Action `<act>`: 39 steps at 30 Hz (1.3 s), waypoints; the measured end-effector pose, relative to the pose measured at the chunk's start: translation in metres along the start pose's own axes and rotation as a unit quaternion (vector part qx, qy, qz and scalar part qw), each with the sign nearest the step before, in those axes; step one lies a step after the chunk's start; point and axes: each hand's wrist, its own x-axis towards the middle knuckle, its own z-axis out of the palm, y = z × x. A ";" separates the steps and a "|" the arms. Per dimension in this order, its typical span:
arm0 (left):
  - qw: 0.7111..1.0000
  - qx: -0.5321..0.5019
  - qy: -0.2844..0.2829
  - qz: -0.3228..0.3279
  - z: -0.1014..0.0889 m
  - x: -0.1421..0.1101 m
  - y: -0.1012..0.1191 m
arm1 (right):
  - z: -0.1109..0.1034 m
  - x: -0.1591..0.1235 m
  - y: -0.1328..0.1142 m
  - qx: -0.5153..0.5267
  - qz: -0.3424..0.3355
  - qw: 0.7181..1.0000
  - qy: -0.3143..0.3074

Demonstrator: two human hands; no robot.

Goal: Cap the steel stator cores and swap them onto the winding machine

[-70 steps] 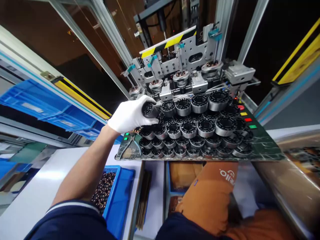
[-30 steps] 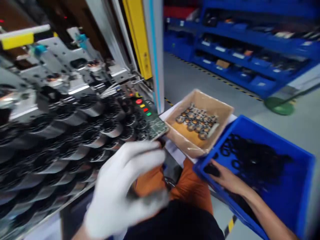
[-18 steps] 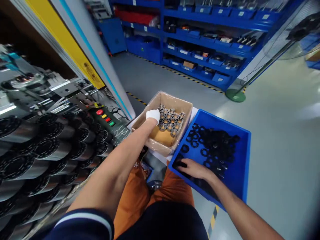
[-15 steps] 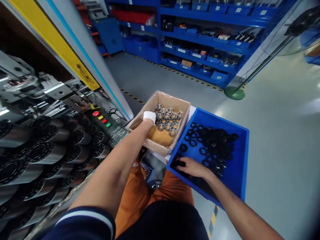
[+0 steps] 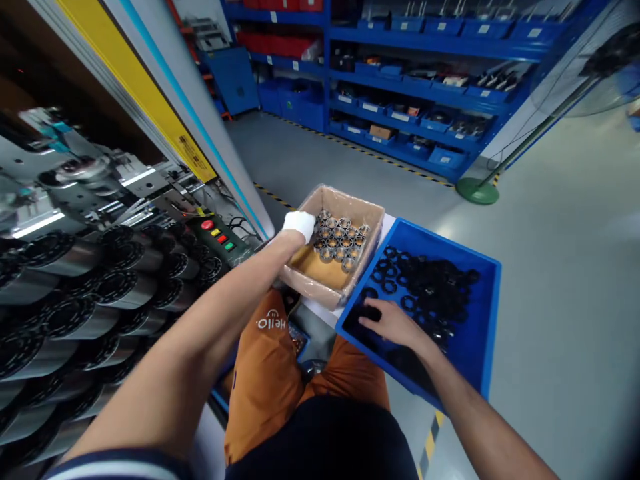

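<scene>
My left hand (image 5: 299, 225), in a white glove, is closed at the left side of a plastic-lined cardboard box (image 5: 313, 291). Its fingertips are hidden, so what they grip does not show. Beside it, several metal rings (image 5: 339, 233) stand in rows on brown card inside the box. My bare right hand (image 5: 395, 323) is over the near left corner of a blue tray (image 5: 493, 320). Its thumb and fingers are curled around something dark that I cannot make out. Many loose black rings (image 5: 440, 287) lie heaped in the tray, a few of them close to my fingers.
On the left, stacked metal cylinders (image 5: 125, 283) with black ends stand before a machine with a button box (image 5: 218, 235). Blue shelves (image 5: 410, 80) with parts bins line the back. A fan stand's green base (image 5: 477, 191) is on the floor at right.
The view has shifted slightly. My left hand has moved a little toward the left wall of the box. My right hand has risen slightly, with thumb and fingers showing more plainly.
</scene>
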 end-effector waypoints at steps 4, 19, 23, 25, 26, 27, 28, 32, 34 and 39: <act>0.975 -0.216 0.044 0.007 -0.014 -0.049 -0.008 | -0.006 -0.004 0.002 0.017 -0.006 0.998 0.067; 0.522 -0.847 -0.052 -0.091 0.114 -0.305 -0.007 | 0.015 -0.087 -0.124 -0.087 -0.220 0.949 0.207; 0.587 -0.804 0.055 -0.079 0.112 -0.317 -0.011 | 0.036 -0.097 -0.175 -0.251 -0.308 0.901 0.174; 0.608 -0.785 0.074 -0.092 0.107 -0.318 -0.014 | 0.042 -0.097 -0.189 -0.272 -0.321 0.893 0.159; 0.605 -0.788 0.061 -0.097 0.106 -0.319 -0.015 | 0.043 -0.097 -0.193 -0.256 -0.325 0.897 0.153; 0.597 -0.795 0.042 -0.100 0.105 -0.320 -0.017 | 0.045 -0.096 -0.195 -0.225 -0.327 0.906 0.146; 0.586 -0.804 0.022 -0.102 0.104 -0.322 -0.018 | 0.046 -0.094 -0.196 -0.186 -0.324 0.917 0.141; 0.539 -0.828 -0.020 -0.151 0.107 -0.329 -0.023 | 0.052 -0.088 -0.185 0.000 -0.298 0.944 0.140; 0.528 -0.833 -0.024 -0.163 0.109 -0.331 -0.026 | 0.058 -0.086 -0.176 0.073 -0.301 0.943 0.118; 0.536 -0.836 0.017 -0.118 0.109 -0.336 -0.033 | 0.077 -0.092 -0.169 0.088 -0.351 0.922 0.138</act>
